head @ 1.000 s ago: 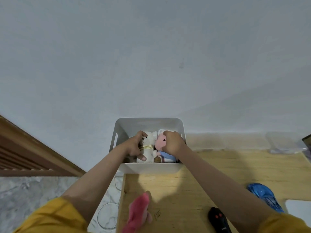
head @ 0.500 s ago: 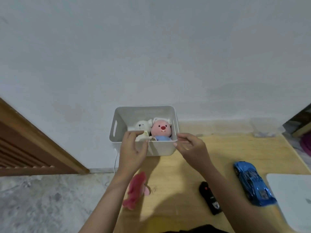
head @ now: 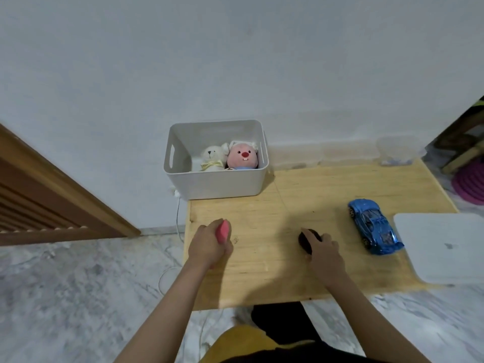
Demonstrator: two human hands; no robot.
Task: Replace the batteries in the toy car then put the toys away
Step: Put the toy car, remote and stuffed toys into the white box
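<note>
Wooden table (head: 262,279) by white wall: left hand (head: 209,244) gripping pink toy (head: 223,231), right hand (head: 324,254) curled over black remote (head: 307,240), car (head: 374,226) just beside; lift both cleanly into bin (head: 217,183).

white tablet (head: 442,247) on wooden table (head: 262,279); clear container (head: 398,150) beside wall.

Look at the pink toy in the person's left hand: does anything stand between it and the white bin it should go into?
Nothing visible does. The left hand grips the pink toy over bare wooden tabletop, and the white bin stands open beyond it. Two plush toys fill its right half; its left half looks free.
</note>
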